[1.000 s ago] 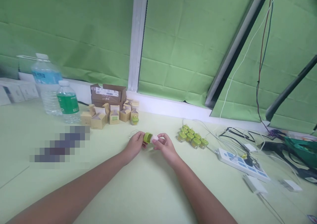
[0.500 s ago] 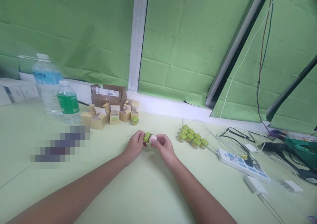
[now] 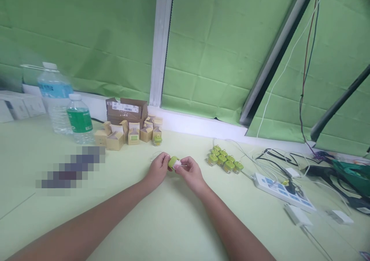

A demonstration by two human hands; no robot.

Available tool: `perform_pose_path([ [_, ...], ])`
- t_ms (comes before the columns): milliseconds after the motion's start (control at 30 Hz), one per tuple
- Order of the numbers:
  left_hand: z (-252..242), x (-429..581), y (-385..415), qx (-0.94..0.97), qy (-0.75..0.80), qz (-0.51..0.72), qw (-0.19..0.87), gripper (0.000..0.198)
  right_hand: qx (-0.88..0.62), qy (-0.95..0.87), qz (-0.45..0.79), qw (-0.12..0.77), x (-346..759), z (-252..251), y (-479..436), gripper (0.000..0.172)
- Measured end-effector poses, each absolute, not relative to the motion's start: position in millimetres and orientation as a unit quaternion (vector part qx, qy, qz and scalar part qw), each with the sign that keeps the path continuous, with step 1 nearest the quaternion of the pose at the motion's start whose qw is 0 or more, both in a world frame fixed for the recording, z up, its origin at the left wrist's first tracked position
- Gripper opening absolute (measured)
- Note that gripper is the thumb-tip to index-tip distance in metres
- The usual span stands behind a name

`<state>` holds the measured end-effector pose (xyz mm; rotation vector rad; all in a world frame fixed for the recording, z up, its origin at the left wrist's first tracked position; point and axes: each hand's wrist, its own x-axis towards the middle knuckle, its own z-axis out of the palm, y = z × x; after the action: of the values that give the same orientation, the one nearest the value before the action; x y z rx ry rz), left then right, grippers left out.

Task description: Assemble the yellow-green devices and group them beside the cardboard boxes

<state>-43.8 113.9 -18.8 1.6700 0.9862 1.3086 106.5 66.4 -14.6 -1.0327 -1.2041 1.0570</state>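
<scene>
Near the middle of the table, my left hand (image 3: 157, 169) is closed on a small green lid (image 3: 173, 162), tilted so that its inside faces right. A pale, whitish piece (image 3: 177, 165) shows at the lid's opening. My right hand (image 3: 190, 173) pinches at this piece with thumb and fingers, and a thin white strip shows between its fingertips. Whether the pale piece is fixed to the lid, I cannot make out. To the right stand several small clear containers (image 3: 222, 159) with green lids and loops on top. One more green-lidded container (image 3: 157, 139) stands by the boxes.
Several small open cardboard boxes (image 3: 115, 141) stand before a larger brown carton (image 3: 130, 116). Two water bottles (image 3: 80, 118) are at the left, beside a blurred-out dark patch. A power strip (image 3: 283, 191), adapters (image 3: 297, 214) and tangled cables lie at the right. Green blinds (image 3: 208, 53) hang behind.
The green lid has turned slightly in my left fingers. My right fingertips have shifted a little on the pale piece, and a thin white strip now shows there. Nothing else has moved.
</scene>
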Motion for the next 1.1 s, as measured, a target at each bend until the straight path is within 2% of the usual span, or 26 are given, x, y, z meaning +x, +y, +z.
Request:
perform_pose_path([
  [167, -21, -42, 115, 0.636, 0.377, 0.517, 0.431, 0.034, -0.448, -0.552, 0.403, 0.576, 108, -18, 67, 0.03],
  [300, -22, -39, 116, 0.564, 0.357, 0.525, 0.528, 0.041, -0.463, -0.564, 0.367, 0.577, 107, -17, 66, 0.028],
  [433, -19, -39, 115, 0.512, 0.341, 0.479, 0.626, 0.049, -0.471, -0.57, 0.353, 0.573, 107, -14, 65, 0.027],
  [633, -11, -46, 112, 0.48, 0.291, 0.415, 0.716, 0.039, -0.465, -0.575, 0.347, 0.577, 108, -8, 62, 0.028],
  [1100, -12, -48, 114, 0.487, 0.283, 0.415, 0.715, 0.038, -0.454, -0.573, 0.339, 0.592, 108, -9, 63, 0.027],
])
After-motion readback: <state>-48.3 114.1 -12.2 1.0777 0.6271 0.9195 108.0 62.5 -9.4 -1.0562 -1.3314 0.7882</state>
